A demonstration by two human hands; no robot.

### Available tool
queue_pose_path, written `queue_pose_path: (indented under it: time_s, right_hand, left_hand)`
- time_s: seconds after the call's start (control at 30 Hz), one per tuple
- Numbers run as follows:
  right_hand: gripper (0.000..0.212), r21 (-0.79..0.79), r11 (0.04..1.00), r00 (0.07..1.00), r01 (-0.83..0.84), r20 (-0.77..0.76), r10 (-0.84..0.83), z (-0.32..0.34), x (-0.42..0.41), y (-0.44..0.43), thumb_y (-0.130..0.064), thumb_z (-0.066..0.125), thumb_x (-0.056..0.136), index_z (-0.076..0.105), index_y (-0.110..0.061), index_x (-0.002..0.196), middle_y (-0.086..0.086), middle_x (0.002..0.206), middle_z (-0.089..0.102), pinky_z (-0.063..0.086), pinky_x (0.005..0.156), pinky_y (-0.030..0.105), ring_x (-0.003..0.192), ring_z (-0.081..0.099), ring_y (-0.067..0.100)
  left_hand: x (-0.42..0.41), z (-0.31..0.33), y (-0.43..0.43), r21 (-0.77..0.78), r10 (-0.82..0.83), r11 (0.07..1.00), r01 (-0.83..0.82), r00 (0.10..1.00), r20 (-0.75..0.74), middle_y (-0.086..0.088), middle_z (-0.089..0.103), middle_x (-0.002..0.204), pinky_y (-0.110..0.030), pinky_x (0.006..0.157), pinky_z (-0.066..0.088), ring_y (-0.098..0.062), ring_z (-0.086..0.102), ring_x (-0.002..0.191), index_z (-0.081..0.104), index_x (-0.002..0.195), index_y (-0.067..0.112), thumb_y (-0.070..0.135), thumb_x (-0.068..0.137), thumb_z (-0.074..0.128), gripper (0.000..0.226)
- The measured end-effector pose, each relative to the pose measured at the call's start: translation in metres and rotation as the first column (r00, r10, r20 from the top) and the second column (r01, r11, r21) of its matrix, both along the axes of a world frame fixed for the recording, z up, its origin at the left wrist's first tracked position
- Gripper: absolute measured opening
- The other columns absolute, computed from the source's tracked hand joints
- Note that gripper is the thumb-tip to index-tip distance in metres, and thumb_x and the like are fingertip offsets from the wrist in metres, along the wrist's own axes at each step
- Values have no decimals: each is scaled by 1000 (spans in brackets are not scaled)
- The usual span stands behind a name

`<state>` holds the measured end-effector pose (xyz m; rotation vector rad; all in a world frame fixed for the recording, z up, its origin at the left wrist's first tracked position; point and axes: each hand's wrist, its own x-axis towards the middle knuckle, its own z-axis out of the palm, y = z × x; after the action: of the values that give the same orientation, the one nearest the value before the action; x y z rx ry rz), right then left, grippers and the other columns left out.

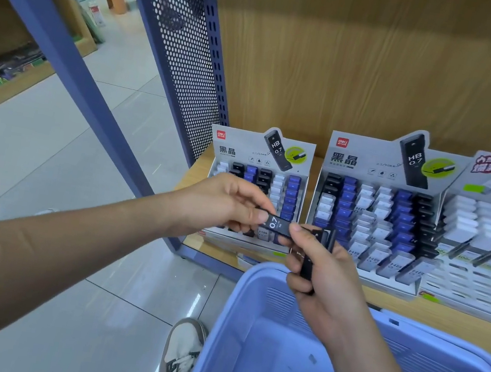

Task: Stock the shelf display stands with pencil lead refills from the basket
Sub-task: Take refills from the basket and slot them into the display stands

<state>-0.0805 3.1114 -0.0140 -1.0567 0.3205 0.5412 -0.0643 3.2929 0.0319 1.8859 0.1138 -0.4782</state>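
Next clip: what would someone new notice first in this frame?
At centre, the left hand pinches a black refill case marked 0.7; the right hand touches its other end while gripping more black cases. Behind them are the display stands, and a blue basket fills the lower right.

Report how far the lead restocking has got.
Done: the middle stand looks packed. In hand: the left hand pinches a black 0.7 refill before the left stand; the right hand grips spare black refills. Left: those go in; the basket shows a nearly bare floor, so little remains.
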Motion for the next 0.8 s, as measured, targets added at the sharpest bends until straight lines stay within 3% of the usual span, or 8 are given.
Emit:
queue_pose_path:
  time_s: [0.1, 0.2, 0.27, 0.4, 0.5, 0.57, 0.7, 0.8]
  right_hand:
    - [12, -20, 999, 999, -44, 25, 44, 1, 0, 1, -14, 68, 87, 59, -11, 96, 7, 75, 69, 23, 37, 16, 48, 38, 10]
    - [6, 13, 999, 999, -39, -8, 39, 1, 0, 2, -13, 62, 92, 62, -11, 98, 5, 73, 63, 25, 38, 16, 51, 38, 11]
    - [17, 90, 996, 998, -10, -54, 15, 0, 1, 1, -8, 54, 94, 63, -3, 109, 7, 75, 63, 31, 41, 19, 54, 42, 12]
    - [25, 202, 979, 997, 17, -78, -1, 1, 4, -3, -1, 48, 97, 60, 3, 119, 15, 83, 69, 47, 56, 24, 64, 56, 18]
    - [24, 158, 986, 998, -44, -32, 50, 3, 2, -4, -14, 50, 101, 64, -4, 116, 16, 99, 74, 56, 57, 29, 71, 68, 22]
    - [25, 93, 993, 997, -73, -1, 73, 3, 0, -4, -21, 51, 100, 67, -9, 114, 12, 99, 75, 54, 51, 23, 65, 68, 17]
    - [26, 46, 998, 999, -48, 10, 47, 2, -2, -2, -25, 56, 96, 70, -10, 111, 3, 77, 69, 47, 43, 18, 55, 62, 12]
    - [24, -9, 997, 997, -70, 23, 71, 2, -1, -2, -29, 58, 95, 71, -15, 108, 1, 71, 68, 40, 38, 17, 55, 65, 14]
  left_hand:
    - [2, 0, 4, 37, 24, 999, -25, 999, 36, 2, 65, 70, -31, 74, 49, -12, 60, 69, 71, 97, 14, 13, 87, 65, 11]
    - [6, 6, 9, 47, 149, 987, -156, 981, 127, -4, 68, 70, -27, 68, 54, -13, 62, 63, 69, 95, 6, 9, 80, 71, 15]
    - [11, 14, 20, 86, 204, 970, -226, 957, 208, -5, 69, 73, -25, 70, 55, -12, 63, 65, 71, 91, 7, 7, 79, 71, 11]
    - [17, 27, 49, 288, 157, 920, -267, 922, 353, -5, 72, 86, -20, 80, 53, -9, 63, 79, 74, 92, 16, 8, 83, 69, 13]
    - [16, 24, 66, 492, 73, 828, -268, 922, 380, 1, 70, 81, -13, 70, 46, -7, 60, 74, 74, 91, 20, 13, 83, 71, 11]
    - [15, 20, 73, 565, 53, 779, -271, 927, 371, 6, 69, 79, -12, 66, 43, -6, 59, 73, 74, 90, 20, 15, 81, 73, 10]
    - [12, 10, 70, 578, 30, 775, -256, 929, 370, 10, 68, 77, -3, 65, 44, -3, 61, 75, 70, 84, 23, 14, 78, 75, 12]
    - [11, 1, 61, 626, -47, 754, -198, 935, 352, 8, 69, 81, -15, 76, 49, -4, 63, 80, 72, 92, 20, 15, 79, 75, 14]
